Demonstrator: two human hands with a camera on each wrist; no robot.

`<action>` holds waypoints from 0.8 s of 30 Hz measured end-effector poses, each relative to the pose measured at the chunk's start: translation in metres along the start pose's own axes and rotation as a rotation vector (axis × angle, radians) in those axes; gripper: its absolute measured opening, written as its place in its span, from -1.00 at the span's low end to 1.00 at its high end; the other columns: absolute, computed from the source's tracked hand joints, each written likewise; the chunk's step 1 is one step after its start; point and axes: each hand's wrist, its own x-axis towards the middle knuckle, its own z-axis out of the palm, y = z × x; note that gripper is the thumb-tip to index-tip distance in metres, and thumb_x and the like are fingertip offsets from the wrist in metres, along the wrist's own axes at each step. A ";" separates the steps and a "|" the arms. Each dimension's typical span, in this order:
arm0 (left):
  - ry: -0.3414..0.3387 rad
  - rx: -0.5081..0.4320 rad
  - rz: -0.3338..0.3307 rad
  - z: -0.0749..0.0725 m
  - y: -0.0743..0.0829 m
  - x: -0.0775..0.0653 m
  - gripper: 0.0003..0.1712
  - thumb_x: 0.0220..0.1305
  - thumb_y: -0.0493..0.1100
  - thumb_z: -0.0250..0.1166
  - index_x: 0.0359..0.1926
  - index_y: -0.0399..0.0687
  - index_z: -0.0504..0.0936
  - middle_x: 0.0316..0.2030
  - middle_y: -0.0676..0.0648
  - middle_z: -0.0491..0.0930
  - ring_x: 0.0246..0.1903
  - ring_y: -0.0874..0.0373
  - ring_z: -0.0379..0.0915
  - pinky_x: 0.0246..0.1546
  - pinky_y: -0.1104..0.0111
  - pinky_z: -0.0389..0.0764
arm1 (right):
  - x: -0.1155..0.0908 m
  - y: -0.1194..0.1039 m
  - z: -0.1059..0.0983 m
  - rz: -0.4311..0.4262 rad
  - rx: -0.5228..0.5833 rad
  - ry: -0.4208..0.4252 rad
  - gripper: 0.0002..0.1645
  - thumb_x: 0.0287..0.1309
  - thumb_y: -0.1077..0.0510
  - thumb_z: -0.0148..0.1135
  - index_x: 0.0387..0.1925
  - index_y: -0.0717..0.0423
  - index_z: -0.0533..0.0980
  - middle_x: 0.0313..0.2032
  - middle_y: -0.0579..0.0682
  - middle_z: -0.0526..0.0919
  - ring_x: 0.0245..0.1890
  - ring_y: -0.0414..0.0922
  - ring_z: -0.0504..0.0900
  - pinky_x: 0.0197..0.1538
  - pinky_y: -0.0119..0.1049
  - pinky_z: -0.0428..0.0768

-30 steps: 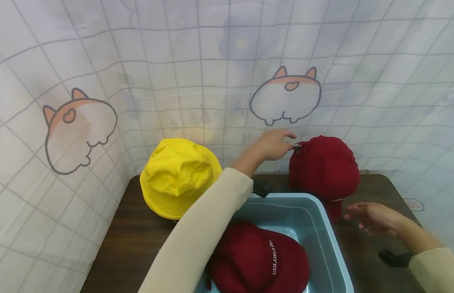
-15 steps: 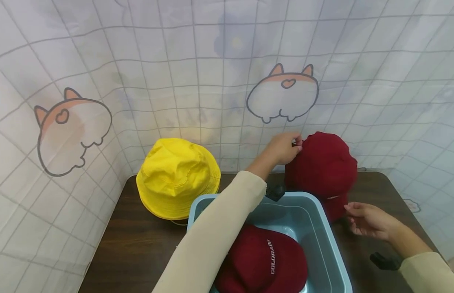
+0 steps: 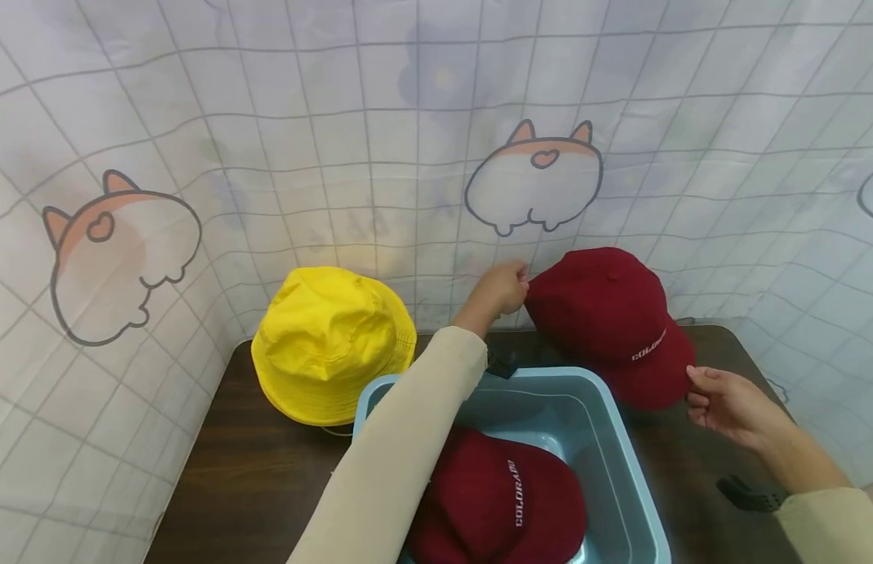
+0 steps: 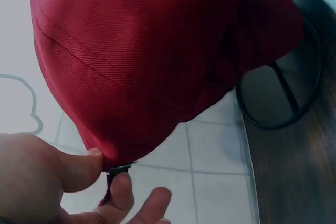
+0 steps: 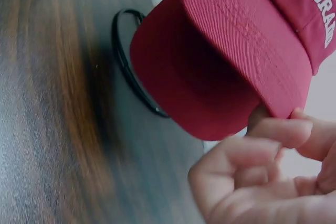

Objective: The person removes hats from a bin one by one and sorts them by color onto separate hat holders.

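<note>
In the head view a red baseball cap [image 3: 594, 301] with COLORADO lettering is tilted at the back right, above a black wire ring base [image 5: 123, 61] seen in the wrist views. My left hand [image 3: 501, 288] pinches the back edge of the cap, by a small buckle and strap [image 4: 118, 169]. Between thumb and fingers my right hand [image 3: 732, 403] pinches the brim's edge. Under that brim, the right wrist view has another curved red flap [image 5: 157, 66]; whether it belongs to a second cap I cannot tell.
A light blue bin [image 3: 629, 462] stands front centre, with another red COLORADO cap [image 3: 521, 501] in it. A yellow bucket hat [image 3: 330, 345] is at the back left of the dark wooden table [image 3: 246, 470]. A grid-patterned curtain [image 3: 380, 141] hangs close behind.
My right hand has come to the brim and pinches it. The cap has turned, its lettering now showing to the front right, and my left hand has moved left with its back edge.
</note>
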 end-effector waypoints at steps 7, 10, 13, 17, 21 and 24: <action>0.001 0.005 -0.037 0.000 0.001 0.000 -0.82 0.58 -0.10 0.00 0.02 0.02 0.50 -0.20 -0.05 0.54 -0.25 0.11 0.43 -0.39 0.33 0.46 | 0.018 0.003 0.004 0.083 -0.229 0.217 -0.65 0.57 -0.11 -0.07 -0.25 -0.15 0.59 -0.45 -0.18 0.50 -0.41 -0.22 0.41 -0.27 -0.30 0.48; 0.003 0.002 -0.048 0.002 0.005 -0.001 -0.78 0.59 -0.08 0.01 0.07 0.01 0.52 -0.15 -0.05 0.57 -0.21 0.11 0.45 -0.30 0.32 0.51 | 0.025 0.011 0.003 0.098 -0.244 0.195 -0.63 0.59 -0.09 -0.11 -0.26 -0.17 0.59 -0.45 -0.19 0.50 -0.42 -0.22 0.41 -0.29 -0.30 0.48; 0.012 -0.004 -0.049 0.004 0.009 -0.002 -0.71 0.59 -0.07 0.03 0.17 0.01 0.52 -0.06 -0.05 0.60 -0.14 0.11 0.45 -0.20 0.30 0.55 | 0.031 0.020 0.001 0.106 -0.175 0.100 -0.60 0.63 -0.03 -0.19 -0.23 -0.15 0.58 -0.42 -0.18 0.52 -0.41 -0.23 0.42 -0.28 -0.32 0.51; 0.045 -0.019 -0.058 0.005 0.012 -0.003 -0.73 0.59 -0.06 0.03 0.17 0.06 0.52 -0.04 -0.02 0.60 -0.11 0.11 0.46 -0.19 0.25 0.58 | 0.033 0.024 -0.001 0.117 -0.072 0.006 -0.60 0.65 0.01 -0.25 -0.17 -0.11 0.55 -0.39 -0.15 0.54 -0.39 -0.24 0.45 -0.26 -0.33 0.56; 0.085 -0.036 -0.045 0.005 0.013 -0.006 -0.87 0.57 -0.06 0.06 -0.06 0.07 0.50 -0.22 -0.02 0.58 -0.24 0.11 0.46 -0.36 0.30 0.50 | 0.027 0.022 0.001 0.145 -0.115 0.123 -0.70 0.60 -0.09 -0.12 -0.12 -0.16 0.54 -0.35 -0.16 0.57 -0.36 -0.22 0.48 -0.23 -0.33 0.60; 0.091 -0.037 -0.044 0.002 0.018 -0.009 -0.89 0.55 -0.05 0.10 -0.06 0.07 0.50 -0.25 -0.01 0.57 -0.28 0.12 0.46 -0.41 0.32 0.48 | 0.020 0.018 0.002 0.166 -0.286 0.277 -0.61 0.53 -0.25 -0.06 0.05 -0.11 0.47 -0.21 -0.21 0.60 -0.26 -0.19 0.52 -0.15 -0.26 0.62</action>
